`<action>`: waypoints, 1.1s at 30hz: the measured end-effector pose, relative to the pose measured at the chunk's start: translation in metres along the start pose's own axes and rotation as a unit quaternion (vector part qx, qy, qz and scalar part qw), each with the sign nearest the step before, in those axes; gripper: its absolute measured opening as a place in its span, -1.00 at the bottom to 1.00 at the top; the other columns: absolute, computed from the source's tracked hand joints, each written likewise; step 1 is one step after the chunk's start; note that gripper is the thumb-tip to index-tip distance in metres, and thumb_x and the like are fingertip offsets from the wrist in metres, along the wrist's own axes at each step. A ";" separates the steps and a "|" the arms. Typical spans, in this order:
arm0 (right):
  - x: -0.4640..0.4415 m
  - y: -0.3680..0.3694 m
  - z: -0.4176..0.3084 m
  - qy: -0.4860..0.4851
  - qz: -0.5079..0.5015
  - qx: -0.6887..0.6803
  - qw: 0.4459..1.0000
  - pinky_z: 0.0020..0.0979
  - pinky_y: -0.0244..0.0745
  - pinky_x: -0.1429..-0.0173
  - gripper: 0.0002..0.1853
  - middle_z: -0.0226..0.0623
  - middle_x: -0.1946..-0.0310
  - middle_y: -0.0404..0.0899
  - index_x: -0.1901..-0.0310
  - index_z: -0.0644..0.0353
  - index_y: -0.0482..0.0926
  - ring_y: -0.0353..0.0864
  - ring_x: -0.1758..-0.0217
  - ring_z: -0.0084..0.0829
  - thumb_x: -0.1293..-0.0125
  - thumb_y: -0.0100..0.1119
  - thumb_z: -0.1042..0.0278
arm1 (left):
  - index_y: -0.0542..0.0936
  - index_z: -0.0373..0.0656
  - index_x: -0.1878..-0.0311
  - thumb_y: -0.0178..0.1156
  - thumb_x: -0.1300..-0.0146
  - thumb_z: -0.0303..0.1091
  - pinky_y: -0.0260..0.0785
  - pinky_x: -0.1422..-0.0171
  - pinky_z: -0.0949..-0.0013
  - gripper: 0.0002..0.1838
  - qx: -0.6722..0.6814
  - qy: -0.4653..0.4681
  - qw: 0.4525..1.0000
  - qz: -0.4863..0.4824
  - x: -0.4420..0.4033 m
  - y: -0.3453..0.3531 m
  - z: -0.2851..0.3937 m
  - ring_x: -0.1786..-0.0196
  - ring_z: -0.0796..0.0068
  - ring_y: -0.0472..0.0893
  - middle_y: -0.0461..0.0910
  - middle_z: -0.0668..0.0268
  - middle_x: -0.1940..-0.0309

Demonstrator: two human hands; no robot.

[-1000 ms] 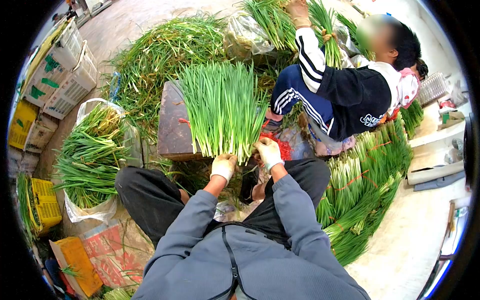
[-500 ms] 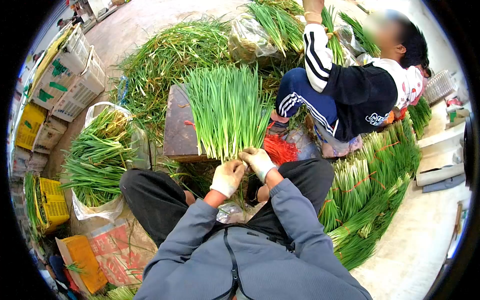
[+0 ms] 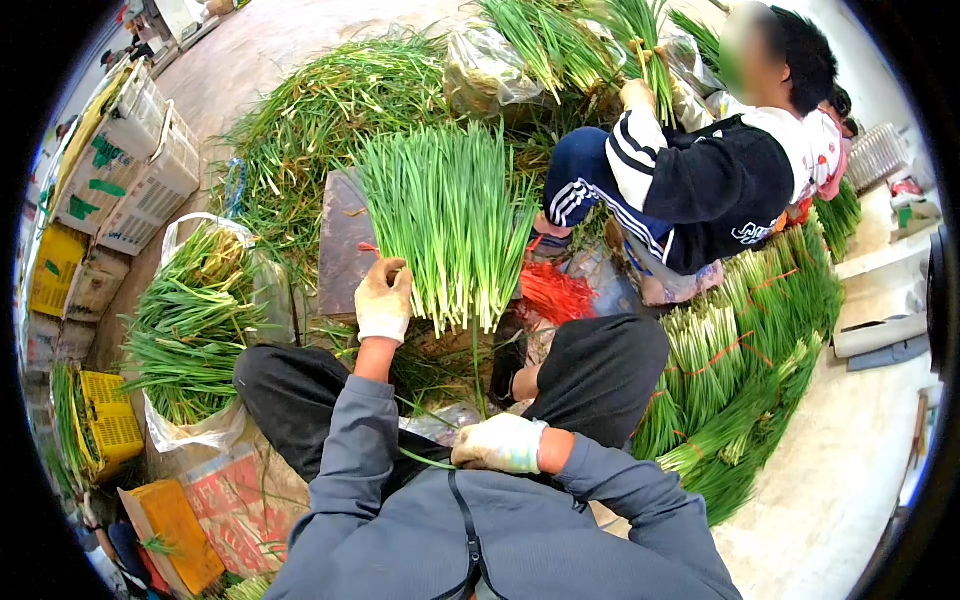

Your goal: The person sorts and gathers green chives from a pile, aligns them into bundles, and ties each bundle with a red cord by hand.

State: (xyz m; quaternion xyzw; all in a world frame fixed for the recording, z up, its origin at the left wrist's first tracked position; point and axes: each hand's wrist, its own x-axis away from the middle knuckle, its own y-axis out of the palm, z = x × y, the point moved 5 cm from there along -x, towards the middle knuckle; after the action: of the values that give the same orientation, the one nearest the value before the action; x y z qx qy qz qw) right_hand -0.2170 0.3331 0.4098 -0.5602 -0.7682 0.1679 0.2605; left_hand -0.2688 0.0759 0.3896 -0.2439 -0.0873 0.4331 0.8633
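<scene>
A fanned bundle of green garlic chives (image 3: 445, 225), pale cut ends toward me, lies on a dark board (image 3: 345, 230). My left hand (image 3: 383, 302), in a pale work glove, is at the bundle's lower left edge, its fingers curled in toward the thumb. Whatever lies between those fingertips is hidden. Just beyond them, the end of a red tie (image 3: 368, 248) sticks out from the bundle's left side. Low by my jacket, my gloved right hand (image 3: 500, 443) is closed on a loose chive stalk (image 3: 425, 459).
A co-worker (image 3: 720, 170) sits at the right, holding chives. Tied chive bundles (image 3: 740, 360) line the right side; red strings (image 3: 558, 292) lie beside the board. Behind is a loose chive heap (image 3: 340, 130). A filled bag (image 3: 200, 320) and crates (image 3: 105, 410) stand left.
My hands have parted from the bundle's cut ends. The left moved up and left along the bundle; the right dropped toward my lap with a stalk. The co-worker's arm came down.
</scene>
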 end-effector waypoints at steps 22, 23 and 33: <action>0.013 -0.095 0.217 0.407 0.438 -0.028 0.801 -0.12 0.59 -0.02 -0.57 0.05 0.28 0.73 0.24 0.23 0.75 0.74 0.16 -0.03 -0.22 0.26 -0.04 | 0.39 -0.33 -0.37 0.37 -0.16 0.06 0.56 -0.15 0.05 -0.16 -0.316 0.005 0.906 -0.280 0.043 0.137 0.003 -0.04 -0.02 0.71 0.71 -0.04 0.03; 0.007 -0.100 0.226 0.397 0.464 -0.011 0.792 -0.14 0.59 -0.03 -0.58 0.05 0.29 0.72 0.22 0.23 0.75 0.74 0.16 -0.02 -0.22 0.27 -0.03 | 0.37 -0.34 -0.38 0.35 -0.18 0.02 0.56 -0.15 0.06 -0.17 -0.319 -0.014 0.902 -0.291 0.042 0.137 0.002 -0.04 -0.01 0.71 0.71 -0.05 0.03; -0.011 -0.103 0.250 0.347 0.436 -0.278 0.782 -0.39 0.60 0.36 -0.74 -0.19 0.35 0.74 0.05 0.39 0.68 0.72 0.42 -0.42 -0.33 0.30 0.39 | 0.45 -0.24 -0.34 0.28 -0.25 -0.09 0.51 -0.20 0.03 -0.35 -0.257 -0.066 0.925 -0.272 0.042 0.125 0.000 -0.07 -0.06 0.69 0.70 -0.10 0.04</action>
State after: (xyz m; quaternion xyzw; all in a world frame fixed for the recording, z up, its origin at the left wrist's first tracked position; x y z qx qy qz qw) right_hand -0.4408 0.2985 0.2620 -0.9038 -0.3130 -0.1632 0.2419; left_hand -0.3315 0.1719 0.3256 -0.3951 -0.3155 0.1590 0.8480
